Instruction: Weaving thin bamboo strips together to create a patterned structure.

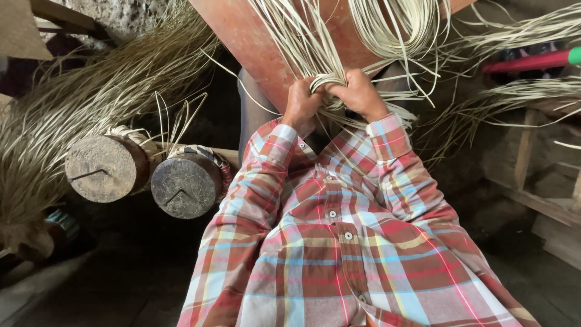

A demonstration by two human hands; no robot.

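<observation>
Between the two hands, just above the person's lap, a looped bundle of pale cane strips [327,82] is bent tight into a small arch. Left hand [301,103] is closed in a fist around the bundle's left side, knuckles up, fingers curled under and out of sight. Right hand [359,94] is likewise clenched on the right side of the same loop, thumb pressed toward the bend. Hands nearly touch each other across the loop.

From the grip, the strips fan upward and outward in long loose strands, lying over a reddish-brown slanted board [254,42] that runs behind the hands. More strands trail down past the wrists onto the plaid shirt [339,242], red, blue and yellow checks, cuffs buttoned at both wrists.

Left of the person: two round wooden blocks [106,168], flat dark ends facing the camera, each scored with a notch mark, each wrapped with woven strips near its rim. They sit side by side, touching or nearly so. Behind them a large sheaf of thin dry fibres [72,103] sweeps from upper centre down to the left edge.

Right side: more loose fibre bundles, a red rod with a green end [532,62], and rough wooden framing [532,175] below. Floor dark, details unclear.
</observation>
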